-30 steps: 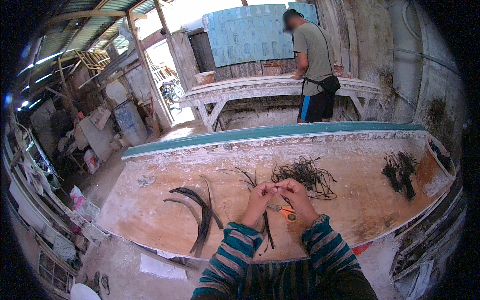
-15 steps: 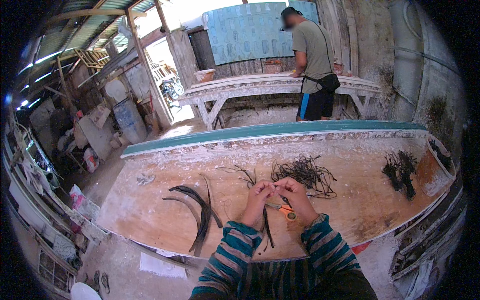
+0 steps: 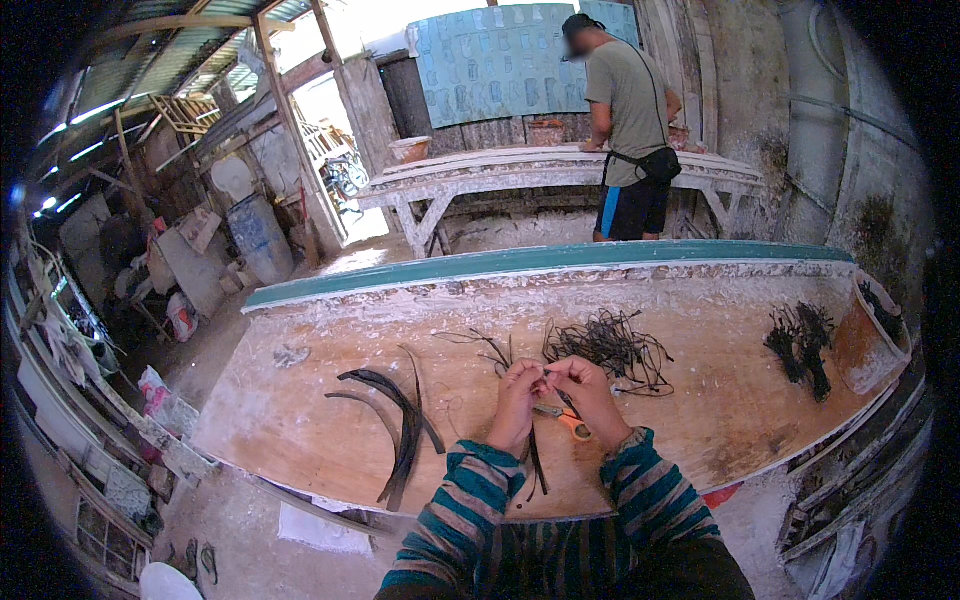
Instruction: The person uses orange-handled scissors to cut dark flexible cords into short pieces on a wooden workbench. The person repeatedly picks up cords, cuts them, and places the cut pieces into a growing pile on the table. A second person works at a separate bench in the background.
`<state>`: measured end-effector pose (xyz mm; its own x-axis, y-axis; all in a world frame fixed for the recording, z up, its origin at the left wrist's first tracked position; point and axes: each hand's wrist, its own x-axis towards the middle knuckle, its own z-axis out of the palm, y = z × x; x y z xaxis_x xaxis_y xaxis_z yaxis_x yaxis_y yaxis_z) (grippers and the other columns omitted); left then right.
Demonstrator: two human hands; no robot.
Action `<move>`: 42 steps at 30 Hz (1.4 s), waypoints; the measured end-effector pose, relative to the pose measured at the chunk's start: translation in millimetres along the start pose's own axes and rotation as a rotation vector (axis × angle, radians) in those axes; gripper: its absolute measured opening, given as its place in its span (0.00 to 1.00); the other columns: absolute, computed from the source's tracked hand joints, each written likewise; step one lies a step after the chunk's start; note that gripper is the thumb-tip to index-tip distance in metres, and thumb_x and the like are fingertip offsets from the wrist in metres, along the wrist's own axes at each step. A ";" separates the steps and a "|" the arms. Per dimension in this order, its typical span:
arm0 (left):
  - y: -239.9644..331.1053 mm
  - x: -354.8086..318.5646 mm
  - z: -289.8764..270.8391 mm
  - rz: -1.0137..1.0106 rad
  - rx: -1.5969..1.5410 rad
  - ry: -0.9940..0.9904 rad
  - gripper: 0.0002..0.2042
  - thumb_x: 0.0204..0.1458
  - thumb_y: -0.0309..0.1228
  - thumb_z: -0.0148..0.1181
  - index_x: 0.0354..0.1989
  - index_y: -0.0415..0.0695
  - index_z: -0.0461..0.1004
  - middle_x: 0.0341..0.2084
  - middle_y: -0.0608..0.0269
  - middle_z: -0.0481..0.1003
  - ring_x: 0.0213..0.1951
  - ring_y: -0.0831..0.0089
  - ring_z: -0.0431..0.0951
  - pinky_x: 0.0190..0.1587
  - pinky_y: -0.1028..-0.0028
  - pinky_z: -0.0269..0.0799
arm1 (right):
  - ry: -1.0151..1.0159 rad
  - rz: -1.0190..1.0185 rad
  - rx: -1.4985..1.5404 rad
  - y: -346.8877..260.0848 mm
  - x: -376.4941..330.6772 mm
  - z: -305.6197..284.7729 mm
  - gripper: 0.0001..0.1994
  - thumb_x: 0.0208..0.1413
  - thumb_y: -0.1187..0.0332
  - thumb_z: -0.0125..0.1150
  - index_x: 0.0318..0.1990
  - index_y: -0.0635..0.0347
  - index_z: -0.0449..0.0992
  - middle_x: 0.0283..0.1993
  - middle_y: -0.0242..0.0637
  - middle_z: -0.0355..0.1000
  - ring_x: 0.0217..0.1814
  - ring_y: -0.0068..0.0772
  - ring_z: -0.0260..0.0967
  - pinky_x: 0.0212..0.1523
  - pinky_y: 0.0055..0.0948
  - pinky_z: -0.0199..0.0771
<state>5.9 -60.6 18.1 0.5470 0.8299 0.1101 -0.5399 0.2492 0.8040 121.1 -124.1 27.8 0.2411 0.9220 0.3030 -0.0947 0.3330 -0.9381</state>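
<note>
Over the middle of the wooden table, my left hand [image 3: 514,402] and my right hand [image 3: 592,397] meet fingertip to fingertip, both pinched closed. A thin black strip [image 3: 567,402] runs between the fingers and down along my right palm; its exact hold at the fingertips is too small to make out. Just beneath my hands lie scissors [image 3: 574,424] with orange handles, partly covered. Black strips [image 3: 535,462] show below my left hand; whether it holds them I cannot tell. Beyond my right hand sits a tangled pile of thin black strips [image 3: 612,350].
Curved wider black strips [image 3: 405,440] lie on the left of the table [image 3: 290,420]. Tied black bundles [image 3: 800,345] and a dusty bucket [image 3: 868,345] stand at the right. Behind a green-edged board [image 3: 550,263], another person [image 3: 628,110] works at a white-stained bench [image 3: 480,178].
My hands stay together in nearly the same place, with slight finger movement; the strip by my right palm has shifted a little. The other person's far arm now shows at the right.
</note>
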 end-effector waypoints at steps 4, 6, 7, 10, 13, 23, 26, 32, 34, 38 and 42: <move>-1.5 2.5 -6.0 -0.026 -0.028 -0.116 0.04 0.53 0.28 0.51 0.34 0.43 0.70 0.24 0.69 0.71 0.26 0.81 0.69 0.31 0.82 0.65 | 0.048 0.007 -0.002 -1.0 -2.9 -1.5 0.04 0.53 0.76 0.53 0.36 0.65 0.72 0.31 0.30 0.71 0.33 0.17 0.66 0.36 0.17 0.66; -6.6 4.1 -9.5 -0.081 -0.117 -0.143 0.05 0.54 0.28 0.51 0.37 0.42 0.69 0.26 0.68 0.72 0.28 0.81 0.71 0.33 0.82 0.68 | 0.060 0.017 0.020 -4.5 -3.7 -0.1 0.04 0.54 0.76 0.53 0.36 0.65 0.72 0.32 0.30 0.71 0.33 0.16 0.65 0.37 0.16 0.65; -7.4 4.1 -9.1 -0.111 -0.161 -0.157 0.06 0.54 0.28 0.50 0.38 0.42 0.69 0.27 0.67 0.72 0.29 0.81 0.71 0.33 0.82 0.70 | 0.062 0.020 0.042 -6.6 -3.7 1.0 0.04 0.54 0.76 0.53 0.36 0.65 0.72 0.32 0.30 0.71 0.33 0.16 0.65 0.37 0.16 0.65; -7.0 2.5 -7.8 -0.137 -0.183 -0.141 0.09 0.55 0.30 0.50 0.43 0.41 0.68 0.30 0.68 0.72 0.30 0.82 0.72 0.34 0.83 0.71 | 0.050 0.017 0.083 -4.8 -3.2 0.9 0.04 0.54 0.76 0.53 0.36 0.65 0.72 0.32 0.30 0.71 0.33 0.15 0.65 0.36 0.16 0.65; -3.4 2.1 -4.1 -0.188 -0.221 -0.150 0.08 0.54 0.29 0.52 0.41 0.42 0.70 0.26 0.70 0.72 0.27 0.84 0.71 0.31 0.84 0.70 | 0.042 0.014 0.078 -6.3 -3.7 1.7 0.04 0.54 0.76 0.53 0.36 0.65 0.72 0.32 0.30 0.71 0.33 0.15 0.65 0.36 0.16 0.65; -5.5 2.5 -12.5 -0.108 -0.180 -0.159 0.04 0.54 0.28 0.52 0.37 0.45 0.68 0.28 0.68 0.71 0.30 0.82 0.71 0.33 0.82 0.69 | 0.014 0.009 0.065 -6.3 -2.8 5.3 0.03 0.55 0.76 0.53 0.36 0.64 0.70 0.32 0.31 0.71 0.33 0.16 0.66 0.36 0.16 0.66; -7.3 1.8 -9.1 -0.061 -0.141 -0.130 0.03 0.54 0.29 0.52 0.35 0.45 0.68 0.27 0.69 0.70 0.29 0.82 0.70 0.32 0.82 0.68 | 0.017 -0.008 0.035 -1.5 -1.8 3.9 0.03 0.55 0.76 0.52 0.36 0.64 0.69 0.31 0.31 0.70 0.33 0.16 0.66 0.35 0.17 0.66; -10.9 4.1 -10.6 -0.028 -0.094 -0.113 0.02 0.55 0.29 0.50 0.34 0.46 0.67 0.26 0.69 0.69 0.29 0.81 0.69 0.32 0.82 0.65 | 0.019 0.002 -0.020 3.9 -0.5 1.5 0.03 0.55 0.77 0.51 0.36 0.64 0.68 0.31 0.31 0.70 0.33 0.17 0.66 0.35 0.17 0.66; -10.8 4.2 -11.1 -0.037 -0.089 -0.112 0.02 0.54 0.28 0.50 0.34 0.46 0.67 0.26 0.69 0.69 0.29 0.81 0.68 0.32 0.82 0.65 | 0.014 -0.016 -0.033 4.3 -0.2 2.2 0.03 0.55 0.76 0.51 0.37 0.65 0.68 0.31 0.31 0.70 0.33 0.17 0.66 0.35 0.17 0.66; -17.8 7.7 -13.2 -0.021 -0.110 -0.038 0.02 0.53 0.28 0.52 0.32 0.46 0.66 0.25 0.69 0.69 0.27 0.80 0.68 0.30 0.82 0.64 | 0.007 -0.041 -0.147 8.0 1.8 0.4 0.05 0.55 0.76 0.51 0.38 0.65 0.68 0.32 0.32 0.70 0.33 0.17 0.66 0.36 0.17 0.66; -22.2 12.7 -20.4 -0.043 -0.086 -0.021 0.02 0.52 0.25 0.50 0.33 0.47 0.68 0.26 0.71 0.70 0.28 0.81 0.69 0.32 0.81 0.65 | 0.038 -0.089 -0.052 14.5 3.5 5.6 0.03 0.52 0.75 0.53 0.34 0.61 0.69 0.28 0.27 0.67 0.31 0.17 0.63 0.32 0.19 0.63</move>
<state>11.8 -45.4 -10.3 0.5837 0.8069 0.0902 -0.5683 0.3267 0.7552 115.1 -115.0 16.1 0.2824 0.8810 0.3796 -0.0215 0.4014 -0.9156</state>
